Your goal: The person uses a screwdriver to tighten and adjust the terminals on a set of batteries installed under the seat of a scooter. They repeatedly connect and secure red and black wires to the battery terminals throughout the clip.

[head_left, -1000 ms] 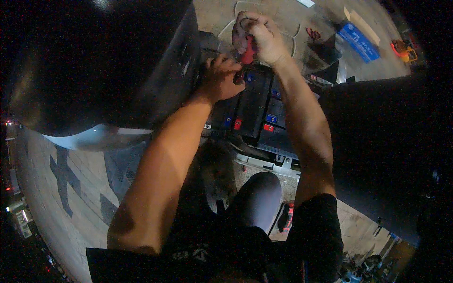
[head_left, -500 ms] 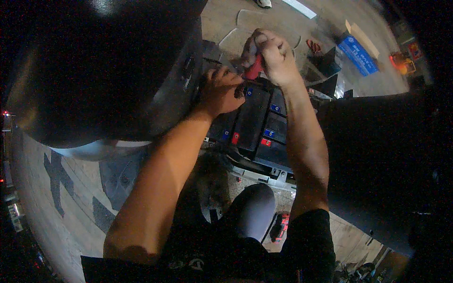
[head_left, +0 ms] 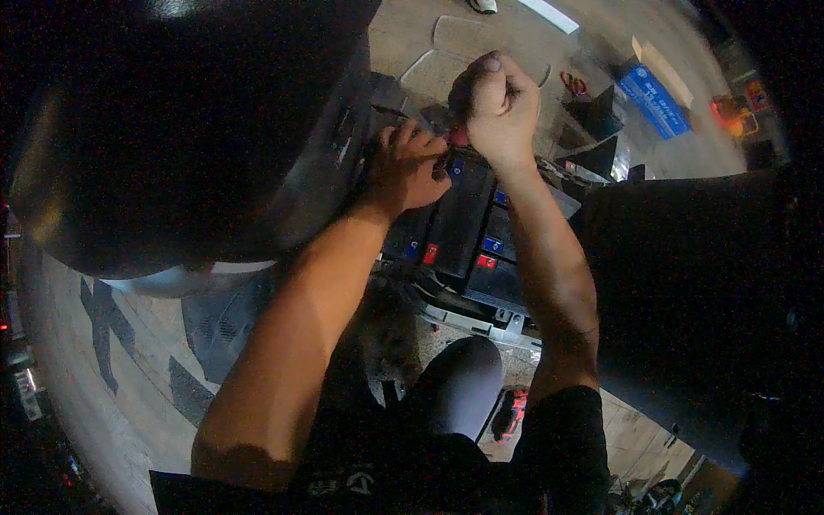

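Note:
My right hand (head_left: 499,107) is closed in a fist round a red-handled tool (head_left: 459,136). Only a bit of the red shows below the fist, so its exact kind is hidden. Just left of it, my left hand (head_left: 412,167) bends its fingers down at the far end of the batteries, with the thumb tucked below. What those fingers pinch, if anything, is out of sight. Under both hands sit several black batteries (head_left: 459,223) with red terminal blocks (head_left: 487,262) and blue terminal blocks (head_left: 493,244), set in an open compartment. My right forearm covers part of them.
A large dark, glossy raised cover (head_left: 215,146) fills the left. On the right is a dark panel (head_left: 687,283). A metal frame edge (head_left: 468,322) borders the compartment nearest me. Beyond lie an opened blue box (head_left: 654,99) and red-handled items (head_left: 573,83) on the floor.
My right fist has turned and shifted slightly to the right, covering more of the red tool. My left hand stays in nearly the same place.

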`<state>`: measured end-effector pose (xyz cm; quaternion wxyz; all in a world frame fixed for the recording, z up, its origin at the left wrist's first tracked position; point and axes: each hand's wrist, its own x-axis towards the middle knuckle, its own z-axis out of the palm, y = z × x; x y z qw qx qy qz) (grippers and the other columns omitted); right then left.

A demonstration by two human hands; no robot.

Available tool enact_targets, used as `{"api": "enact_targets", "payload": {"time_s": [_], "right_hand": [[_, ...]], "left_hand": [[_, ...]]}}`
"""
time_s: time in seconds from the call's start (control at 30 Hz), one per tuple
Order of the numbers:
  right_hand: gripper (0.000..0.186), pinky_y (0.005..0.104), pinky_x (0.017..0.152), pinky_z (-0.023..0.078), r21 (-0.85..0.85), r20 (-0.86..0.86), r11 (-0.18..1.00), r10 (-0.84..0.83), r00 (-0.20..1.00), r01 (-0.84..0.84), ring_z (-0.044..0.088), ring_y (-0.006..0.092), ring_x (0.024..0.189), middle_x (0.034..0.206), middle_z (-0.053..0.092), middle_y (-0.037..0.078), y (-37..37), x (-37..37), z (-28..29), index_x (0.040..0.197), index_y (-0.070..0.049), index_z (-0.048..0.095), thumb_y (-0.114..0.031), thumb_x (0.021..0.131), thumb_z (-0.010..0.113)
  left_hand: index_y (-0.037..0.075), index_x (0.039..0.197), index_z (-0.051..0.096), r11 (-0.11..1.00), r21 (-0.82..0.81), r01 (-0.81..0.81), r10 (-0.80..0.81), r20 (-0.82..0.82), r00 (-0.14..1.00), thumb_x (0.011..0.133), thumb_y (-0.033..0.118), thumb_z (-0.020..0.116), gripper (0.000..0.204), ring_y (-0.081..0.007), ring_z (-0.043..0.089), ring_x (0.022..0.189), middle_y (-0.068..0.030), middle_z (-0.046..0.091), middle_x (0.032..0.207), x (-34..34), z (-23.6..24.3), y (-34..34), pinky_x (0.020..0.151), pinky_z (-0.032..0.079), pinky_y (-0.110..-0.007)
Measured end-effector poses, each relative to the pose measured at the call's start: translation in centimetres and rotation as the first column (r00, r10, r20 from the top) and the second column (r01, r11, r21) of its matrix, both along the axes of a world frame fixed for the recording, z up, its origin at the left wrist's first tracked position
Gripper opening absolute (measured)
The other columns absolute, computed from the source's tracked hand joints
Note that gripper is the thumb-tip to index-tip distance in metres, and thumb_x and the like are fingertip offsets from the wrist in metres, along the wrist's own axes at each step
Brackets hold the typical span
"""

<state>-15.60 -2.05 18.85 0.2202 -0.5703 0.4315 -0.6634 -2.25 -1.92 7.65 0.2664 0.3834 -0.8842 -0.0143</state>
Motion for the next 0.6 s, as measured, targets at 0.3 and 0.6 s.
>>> {"api": "enact_targets", "payload": {"time_s": [0.3,0.6], "right_hand": [[0.031,0.0271,0.050,0.037,0.028,0.037,0.972,0.230,0.972,-0.231,0.044,0.0077,0.055,0.059,0.049,-0.002,-0.1,-1.1,0.0,0.073,-0.002,0.053,-0.017,0.099,0.047],[0.042,0.0291,0.062,0.046,0.159,0.023,0.941,0.299,0.954,-0.299,0.056,0.0132,0.064,0.070,0.061,0.006,0.2,-1.6,1.4,0.079,-0.002,0.056,-0.032,0.103,0.041]], "left_hand": [[0.014,0.103,0.064,0.999,0.045,-0.007,0.007,-0.003,1.000,0.066,0.033,0.074,0.043,-0.0309,0.047,0.120,-0.0070,0.062,0.111,0.0,-0.4,-0.3,0.101,0.032,-0.054],[0.014,0.106,0.061,0.998,0.062,-0.019,0.016,0.040,0.999,0.065,0.037,0.072,0.047,-0.0308,0.047,0.121,-0.0059,0.059,0.114,0.3,0.4,-0.5,0.101,0.032,-0.054]]}}
